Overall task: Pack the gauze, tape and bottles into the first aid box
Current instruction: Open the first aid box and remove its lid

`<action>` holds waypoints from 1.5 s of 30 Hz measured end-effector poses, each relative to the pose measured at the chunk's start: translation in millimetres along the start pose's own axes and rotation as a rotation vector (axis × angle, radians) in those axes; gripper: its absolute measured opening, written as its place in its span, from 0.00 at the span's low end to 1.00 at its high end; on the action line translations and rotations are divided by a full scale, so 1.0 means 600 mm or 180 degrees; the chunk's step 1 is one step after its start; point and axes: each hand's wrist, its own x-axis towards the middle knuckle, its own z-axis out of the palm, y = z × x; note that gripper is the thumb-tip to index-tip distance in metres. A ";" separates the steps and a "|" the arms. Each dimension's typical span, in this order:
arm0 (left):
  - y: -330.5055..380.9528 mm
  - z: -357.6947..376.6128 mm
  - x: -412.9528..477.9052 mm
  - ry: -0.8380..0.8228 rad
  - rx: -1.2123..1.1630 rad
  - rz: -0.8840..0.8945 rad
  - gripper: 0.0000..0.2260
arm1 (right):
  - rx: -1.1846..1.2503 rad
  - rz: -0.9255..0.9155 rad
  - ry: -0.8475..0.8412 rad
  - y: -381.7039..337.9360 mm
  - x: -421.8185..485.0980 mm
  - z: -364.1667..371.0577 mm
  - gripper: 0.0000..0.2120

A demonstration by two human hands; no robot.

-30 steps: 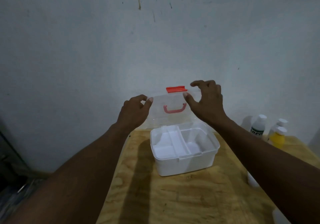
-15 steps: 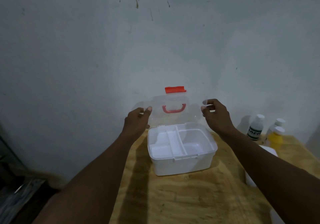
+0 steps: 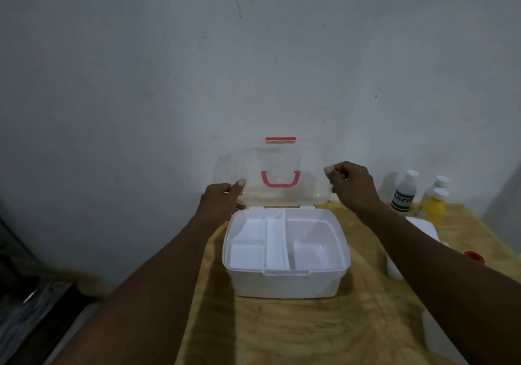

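Observation:
A white first aid box (image 3: 286, 284) stands open on the wooden table (image 3: 296, 333), its divided inner tray bare. Its clear lid (image 3: 307, 172), with a red handle and red latch, stands upright against the wall. My left hand (image 3: 218, 202) pinches the lid's left edge and my right hand (image 3: 351, 185) pinches its right edge. At the back right stand a white bottle with a green label (image 3: 404, 192), a yellow bottle (image 3: 434, 208) and a white-capped bottle (image 3: 439, 182) behind it. Other white items (image 3: 423, 226) lie partly hidden by my right forearm.
The grey wall rises right behind the box. The table's left edge drops to a dark floor with clutter (image 3: 31, 302). A small red cap (image 3: 475, 257) shows by my right arm, and a white container (image 3: 439, 339) sits at the near right.
My hands slid down from the lid's top to its side edges. The lid has swung back to upright. The view has come closer to the box.

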 end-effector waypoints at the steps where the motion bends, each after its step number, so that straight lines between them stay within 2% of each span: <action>1: -0.004 0.002 -0.001 -0.0012 0.0008 -0.0032 0.22 | 0.0002 0.0056 -0.0011 0.004 -0.003 0.000 0.13; 8: -0.011 0.012 -0.009 -0.0240 0.0550 -0.0300 0.26 | 0.0130 0.0826 -0.0364 0.032 -0.018 0.004 0.11; 13: -0.006 0.024 -0.020 -0.0044 0.0658 -0.0733 0.23 | 0.0444 0.1218 -0.0541 0.036 -0.027 0.012 0.11; 16: -0.002 0.031 -0.023 0.0129 0.0543 -0.0936 0.23 | 0.0364 0.1119 -0.0603 0.027 -0.029 0.019 0.11; 23: 0.002 0.022 -0.024 0.0073 0.0994 -0.0950 0.34 | -0.0720 0.0474 -0.0826 -0.005 -0.047 0.015 0.20; 28: 0.015 -0.024 -0.045 -0.0587 0.0937 -0.1112 0.24 | -0.0904 0.0336 -0.0569 -0.013 -0.062 0.013 0.15; 30: 0.018 -0.042 -0.058 -0.1013 0.1000 -0.1260 0.21 | -0.0896 0.0388 -0.0541 -0.012 -0.067 0.014 0.12; 32: 0.015 -0.046 -0.065 -0.1171 0.0949 -0.1267 0.21 | -0.0948 0.0373 -0.0529 -0.008 -0.070 0.018 0.09; 37: -0.005 -0.016 -0.055 -0.0509 0.0657 -0.0828 0.27 | -0.0987 0.0293 -0.0230 0.010 -0.070 0.025 0.09; 41: -0.009 -0.004 -0.053 -0.0207 0.0886 -0.0519 0.24 | -0.0923 0.0257 -0.0054 0.018 -0.072 0.030 0.11; 45: -0.016 -0.002 -0.058 0.0090 0.1083 -0.0204 0.26 | -0.0941 0.0191 0.0005 0.021 -0.073 0.033 0.10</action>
